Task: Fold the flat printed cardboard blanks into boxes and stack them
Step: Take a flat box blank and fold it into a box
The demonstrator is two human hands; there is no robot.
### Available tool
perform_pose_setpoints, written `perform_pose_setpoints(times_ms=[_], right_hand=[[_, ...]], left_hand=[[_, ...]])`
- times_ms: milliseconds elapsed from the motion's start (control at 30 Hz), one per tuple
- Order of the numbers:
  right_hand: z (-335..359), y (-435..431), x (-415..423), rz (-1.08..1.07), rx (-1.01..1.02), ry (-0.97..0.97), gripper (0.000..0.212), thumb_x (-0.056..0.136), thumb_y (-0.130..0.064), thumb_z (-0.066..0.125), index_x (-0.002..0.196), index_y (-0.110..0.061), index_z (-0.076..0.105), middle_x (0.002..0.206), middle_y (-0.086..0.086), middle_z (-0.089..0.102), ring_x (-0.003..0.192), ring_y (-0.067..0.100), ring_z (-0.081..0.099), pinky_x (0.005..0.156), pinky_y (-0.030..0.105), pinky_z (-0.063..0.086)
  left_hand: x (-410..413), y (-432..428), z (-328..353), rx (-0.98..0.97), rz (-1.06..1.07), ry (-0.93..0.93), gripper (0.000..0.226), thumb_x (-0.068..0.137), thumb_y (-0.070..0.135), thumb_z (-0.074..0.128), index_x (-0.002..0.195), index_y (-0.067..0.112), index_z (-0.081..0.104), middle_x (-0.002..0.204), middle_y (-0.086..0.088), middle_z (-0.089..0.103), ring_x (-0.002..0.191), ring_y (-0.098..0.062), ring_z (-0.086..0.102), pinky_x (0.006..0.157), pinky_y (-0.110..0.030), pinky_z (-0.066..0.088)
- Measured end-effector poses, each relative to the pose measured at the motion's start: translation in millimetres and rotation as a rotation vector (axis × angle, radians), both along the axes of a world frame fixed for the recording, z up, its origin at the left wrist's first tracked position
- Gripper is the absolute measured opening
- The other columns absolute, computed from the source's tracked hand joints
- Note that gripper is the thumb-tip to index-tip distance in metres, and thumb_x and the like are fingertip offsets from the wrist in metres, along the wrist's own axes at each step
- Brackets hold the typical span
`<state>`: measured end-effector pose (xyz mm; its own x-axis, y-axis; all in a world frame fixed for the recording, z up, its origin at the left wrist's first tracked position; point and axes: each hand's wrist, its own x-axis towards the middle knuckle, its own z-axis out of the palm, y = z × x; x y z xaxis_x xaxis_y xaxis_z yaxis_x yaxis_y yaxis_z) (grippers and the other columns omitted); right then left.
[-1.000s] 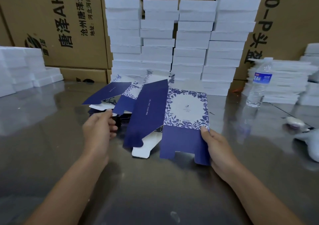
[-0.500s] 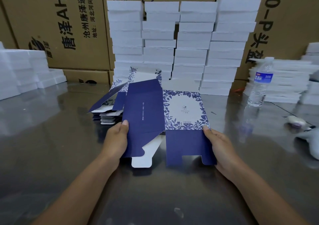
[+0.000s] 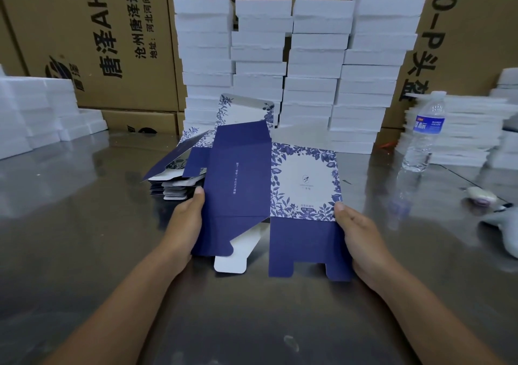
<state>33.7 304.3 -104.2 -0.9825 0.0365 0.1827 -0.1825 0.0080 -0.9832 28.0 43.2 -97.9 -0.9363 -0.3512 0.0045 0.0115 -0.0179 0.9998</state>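
Note:
I hold a blue and white printed cardboard blank (image 3: 280, 191) upright over the steel table, partly opened into a sleeve. Its plain navy panel faces left and its floral white panel faces me. My left hand (image 3: 185, 224) grips the navy panel's left edge, thumb on the front. On the opposite edge, my right hand (image 3: 358, 235) grips beside the floral panel, thumb on top. Navy bottom flaps and a white tab hang below. Behind my left hand lies a low pile of flat blanks (image 3: 179, 179), one lifted at an angle.
Several tall stacks of white foam blocks (image 3: 308, 70) stand behind, against brown shipping cartons (image 3: 92, 39). More foam sits at far left (image 3: 36, 112) and right (image 3: 462, 129). A water bottle (image 3: 424, 132) stands right of centre. Small white objects (image 3: 482, 195) lie at the right edge.
My left hand left the pile of blanks and took the navy panel's left edge. The blank swung more upright and squarer toward me; my right hand kept its grip.

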Motion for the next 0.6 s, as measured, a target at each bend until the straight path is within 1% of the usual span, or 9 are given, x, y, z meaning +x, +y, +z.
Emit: perform_pose_setpoints(times_ms=[67,100,200,267,300,433,533,567,600], right_hand=[[1.7,0.1,2.5,0.018,0.013,-0.019,0.039,0.100,-0.033,0.042,0.082,-0.021,0.075,0.092,0.002,0.075,0.086,0.019,0.070,0.084,0.037,0.052],[2.6,0.0,3.7,0.029,0.032,-0.031,0.039,0.099,-0.034,0.042,0.083,-0.018,0.075,0.092,0.003,0.075,0.087,0.022,0.070,0.084,0.039,0.052],[4.0,0.2,5.4,0.042,0.061,-0.054,0.041,0.099,-0.035,0.043,0.083,-0.012,0.073,0.091,0.006,0.075,0.091,0.028,0.069,0.087,0.043,0.051],[4.7,-0.1,5.7,0.037,0.055,-0.061,0.040,0.099,-0.034,0.044,0.082,-0.012,0.073,0.091,0.006,0.075,0.091,0.028,0.069,0.088,0.043,0.051],[4.8,-0.2,5.5,0.037,0.054,-0.062,0.040,0.099,-0.033,0.044,0.082,-0.013,0.074,0.091,0.006,0.075,0.090,0.027,0.069,0.087,0.042,0.051],[4.5,-1.0,4.5,0.039,0.056,-0.056,0.037,0.098,-0.034,0.046,0.080,-0.020,0.075,0.089,0.002,0.075,0.081,0.017,0.070,0.077,0.032,0.053],[5.0,-1.4,4.6,0.014,0.010,-0.033,0.037,0.097,-0.031,0.047,0.073,-0.029,0.075,0.081,-0.003,0.075,0.070,0.008,0.069,0.059,0.021,0.052],[5.5,-1.4,4.9,0.000,-0.007,-0.032,0.038,0.097,-0.031,0.047,0.072,-0.030,0.075,0.078,-0.005,0.074,0.067,0.006,0.069,0.054,0.017,0.050],[5.6,-0.9,5.1,-0.017,-0.006,-0.033,0.038,0.097,-0.030,0.046,0.073,-0.027,0.075,0.077,-0.006,0.074,0.065,0.006,0.069,0.051,0.016,0.049]], left_hand=[[-0.2,-7.1,1.3,0.017,0.042,0.015,0.042,0.097,0.045,0.045,0.074,0.020,0.069,0.081,0.009,0.073,0.083,-0.017,0.066,0.081,-0.037,0.048],[0.7,-9.8,1.5,0.004,0.060,0.034,0.041,0.096,0.043,0.047,0.074,0.016,0.069,0.084,0.003,0.073,0.083,-0.020,0.065,0.081,-0.038,0.048],[4.6,-10.3,0.0,-0.056,0.081,0.089,0.046,0.097,0.039,0.048,0.079,0.001,0.067,0.083,-0.008,0.070,0.076,-0.022,0.060,0.076,-0.038,0.048],[6.7,-6.8,-0.1,-0.118,0.093,0.140,0.052,0.099,0.036,0.044,0.084,-0.012,0.057,0.078,-0.013,0.059,0.072,-0.021,0.051,0.069,-0.035,0.041],[7.6,-5.4,0.2,-0.156,0.105,0.168,0.052,0.100,0.034,0.042,0.084,-0.014,0.053,0.077,-0.013,0.055,0.072,-0.021,0.047,0.068,-0.034,0.037],[7.8,-6.3,-0.5,-0.190,0.121,0.211,0.048,0.101,0.029,0.040,0.089,-0.015,0.053,0.080,-0.014,0.057,0.073,-0.022,0.049,0.069,-0.035,0.039],[6.5,-7.2,-2.1,-0.210,0.109,0.195,0.048,0.101,0.031,0.040,0.090,-0.013,0.055,0.080,-0.014,0.058,0.073,-0.022,0.051,0.068,-0.034,0.040],[6.2,-7.2,-2.5,-0.217,0.095,0.187,0.047,0.101,0.031,0.040,0.090,-0.012,0.056,0.080,-0.012,0.060,0.074,-0.022,0.053,0.069,-0.034,0.043],[6.3,-6.9,-2.9,-0.231,0.078,0.183,0.045,0.101,0.031,0.041,0.090,-0.009,0.058,0.081,-0.012,0.064,0.075,-0.024,0.057,0.070,-0.036,0.046]])
